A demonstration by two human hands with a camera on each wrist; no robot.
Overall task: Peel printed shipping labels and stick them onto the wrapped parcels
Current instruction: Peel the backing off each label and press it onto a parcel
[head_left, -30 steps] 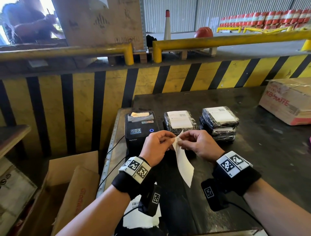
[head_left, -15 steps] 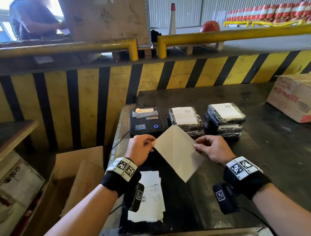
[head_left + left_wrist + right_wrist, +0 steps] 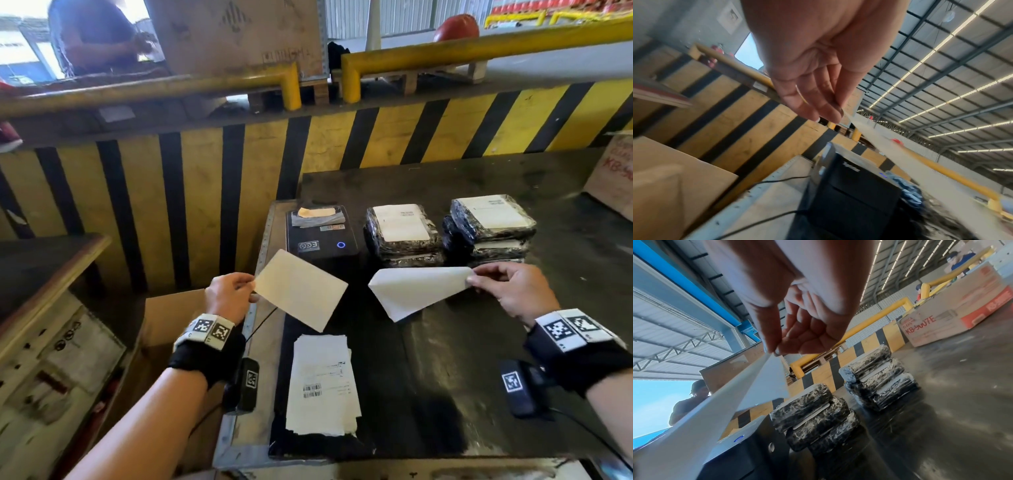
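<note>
Peel done — the left hand [image 3: 228, 297] pinches the backing sheet [image 3: 301, 290], the right hand [image 3: 513, 294] pinches the label [image 3: 416, 291]; next, lay it squarely on a wrapped parcel [image 3: 404, 233].

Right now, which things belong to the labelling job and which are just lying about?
Job: left hand pinching cream sheet; right hand pinching white sheet; wrapped parcels; label stack; label printer.

Lying about: cardboard carton; open box; yellow railing.
</note>
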